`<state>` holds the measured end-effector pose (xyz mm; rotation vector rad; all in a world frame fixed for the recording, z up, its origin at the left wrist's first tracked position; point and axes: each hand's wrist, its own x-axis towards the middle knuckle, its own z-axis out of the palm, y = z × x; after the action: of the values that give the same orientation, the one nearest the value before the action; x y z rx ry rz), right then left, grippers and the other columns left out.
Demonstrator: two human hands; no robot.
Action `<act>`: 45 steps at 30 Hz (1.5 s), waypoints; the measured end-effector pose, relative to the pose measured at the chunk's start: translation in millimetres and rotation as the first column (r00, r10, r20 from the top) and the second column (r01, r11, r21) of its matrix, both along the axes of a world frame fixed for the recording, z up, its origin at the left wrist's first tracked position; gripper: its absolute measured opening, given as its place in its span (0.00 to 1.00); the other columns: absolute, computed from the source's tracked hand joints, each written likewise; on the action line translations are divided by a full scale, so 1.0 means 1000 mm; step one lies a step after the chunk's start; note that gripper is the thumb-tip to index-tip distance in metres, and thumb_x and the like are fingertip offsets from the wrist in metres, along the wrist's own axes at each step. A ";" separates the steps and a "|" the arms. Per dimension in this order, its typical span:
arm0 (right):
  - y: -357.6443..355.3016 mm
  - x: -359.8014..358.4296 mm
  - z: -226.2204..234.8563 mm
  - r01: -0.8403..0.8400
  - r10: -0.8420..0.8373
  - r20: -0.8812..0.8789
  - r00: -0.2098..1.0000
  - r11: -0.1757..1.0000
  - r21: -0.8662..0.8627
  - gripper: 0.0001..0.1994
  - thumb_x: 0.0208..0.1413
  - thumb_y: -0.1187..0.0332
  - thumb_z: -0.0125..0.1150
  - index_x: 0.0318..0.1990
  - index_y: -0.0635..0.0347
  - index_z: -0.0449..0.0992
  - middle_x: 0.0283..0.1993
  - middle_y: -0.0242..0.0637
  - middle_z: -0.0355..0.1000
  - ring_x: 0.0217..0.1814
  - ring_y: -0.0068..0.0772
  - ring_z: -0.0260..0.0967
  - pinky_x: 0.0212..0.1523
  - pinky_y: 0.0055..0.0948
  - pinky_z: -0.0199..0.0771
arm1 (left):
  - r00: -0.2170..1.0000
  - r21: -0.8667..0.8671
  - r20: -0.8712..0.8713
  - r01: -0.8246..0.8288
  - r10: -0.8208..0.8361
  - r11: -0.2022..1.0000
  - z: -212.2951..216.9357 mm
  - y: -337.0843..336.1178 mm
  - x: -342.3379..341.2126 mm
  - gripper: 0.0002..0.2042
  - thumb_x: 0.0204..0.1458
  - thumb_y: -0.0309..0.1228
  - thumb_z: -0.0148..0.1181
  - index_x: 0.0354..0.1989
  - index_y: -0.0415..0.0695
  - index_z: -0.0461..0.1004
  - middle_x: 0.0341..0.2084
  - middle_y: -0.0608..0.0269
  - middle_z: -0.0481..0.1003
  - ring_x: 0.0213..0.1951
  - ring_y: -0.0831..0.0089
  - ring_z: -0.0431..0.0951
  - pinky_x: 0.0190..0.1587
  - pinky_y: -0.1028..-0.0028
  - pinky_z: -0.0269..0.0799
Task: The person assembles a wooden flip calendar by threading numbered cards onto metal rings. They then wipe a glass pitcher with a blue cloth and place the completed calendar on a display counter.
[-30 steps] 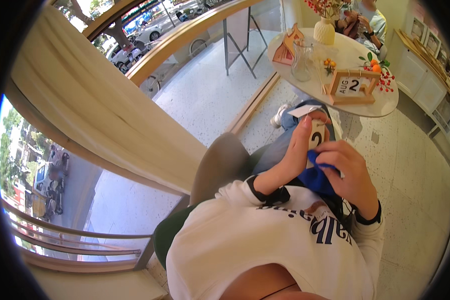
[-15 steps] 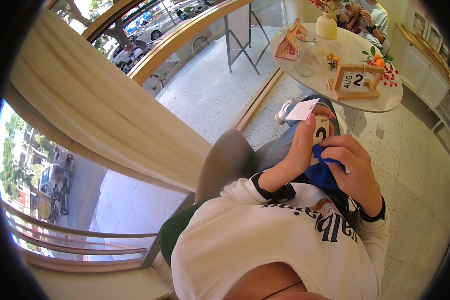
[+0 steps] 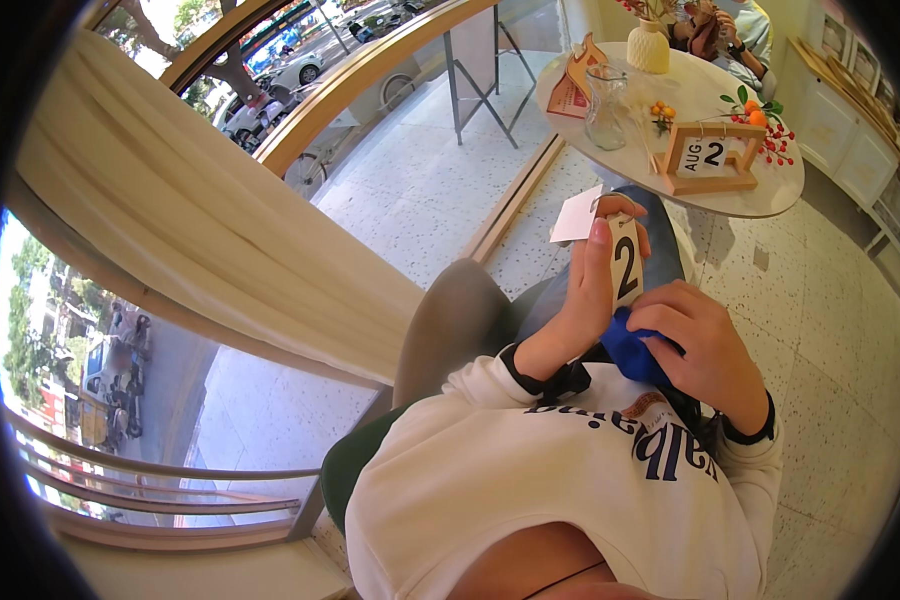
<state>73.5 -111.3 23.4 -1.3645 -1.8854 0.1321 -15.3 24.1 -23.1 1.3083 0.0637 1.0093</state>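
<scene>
Above my lap, my left hand [image 3: 588,290] grips a stack of calendar cards, its thumb along their edge. The front card [image 3: 626,262] is pale with a large black numeral. A white card [image 3: 576,215] sticks out on the far side, folded over near my fingertips. My right hand [image 3: 705,345] is closed on a bright blue cloth [image 3: 632,352]. The cloth is pressed near the lower edge of the front card and hangs down toward my sweatshirt.
Ahead stands a round white table [image 3: 730,205] with a wooden flip calendar [image 3: 710,160], a glass vase [image 3: 605,110], a cream vase [image 3: 648,48] and orange and red berries. Another person's hands [image 3: 715,25] show beyond it. A cream curtain [image 3: 220,220] and windows line the left.
The cards have swung slightly left and turned to show the whole numeral. The blue cloth has shifted a little down and left on the card. Both hands keep their grip.
</scene>
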 end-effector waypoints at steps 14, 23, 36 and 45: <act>0.004 -0.002 -0.002 0.264 -0.202 -0.216 0.955 0.913 0.311 0.12 0.45 0.85 0.60 0.37 0.61 0.72 0.40 0.43 0.71 0.40 0.42 0.71 0.41 0.30 0.71 | 0.999 0.469 -0.028 -0.007 0.023 0.883 -0.006 -0.019 -0.004 0.21 0.65 0.38 0.33 0.54 0.32 0.62 0.47 0.49 0.68 0.48 0.64 0.69 0.52 0.66 0.64; 0.001 0.001 0.002 0.030 -0.026 -0.122 0.992 0.999 0.029 0.13 0.42 0.86 0.59 0.36 0.62 0.72 0.36 0.40 0.70 0.36 0.37 0.70 0.39 0.26 0.70 | 0.998 0.066 0.032 -0.049 0.047 0.997 -0.003 0.000 -0.004 0.27 0.62 0.58 0.30 0.46 0.44 0.63 0.31 0.59 0.69 0.28 0.75 0.68 0.29 0.77 0.65; 0.011 0.014 -0.013 0.224 -0.119 -0.517 0.847 0.964 0.144 0.11 0.45 0.85 0.58 0.37 0.63 0.70 0.43 0.41 0.70 0.46 0.32 0.69 0.49 0.25 0.66 | 0.997 0.515 -0.054 -0.022 0.058 0.857 0.002 -0.014 -0.008 0.32 0.62 0.52 0.35 0.56 0.30 0.61 0.48 0.49 0.67 0.46 0.66 0.69 0.49 0.70 0.66; 0.006 0.008 -0.004 0.076 -0.060 -0.305 0.951 0.996 0.041 0.12 0.41 0.85 0.59 0.35 0.63 0.70 0.39 0.40 0.70 0.40 0.35 0.70 0.43 0.26 0.69 | 0.998 0.322 -0.008 -0.050 0.055 0.945 -0.004 -0.007 -0.007 0.32 0.61 0.56 0.34 0.55 0.36 0.62 0.36 0.58 0.69 0.33 0.76 0.69 0.34 0.77 0.64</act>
<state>81.4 -105.2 19.3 -1.2913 -1.5739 0.2419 -21.8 17.0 -27.1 1.6203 -0.0573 1.0855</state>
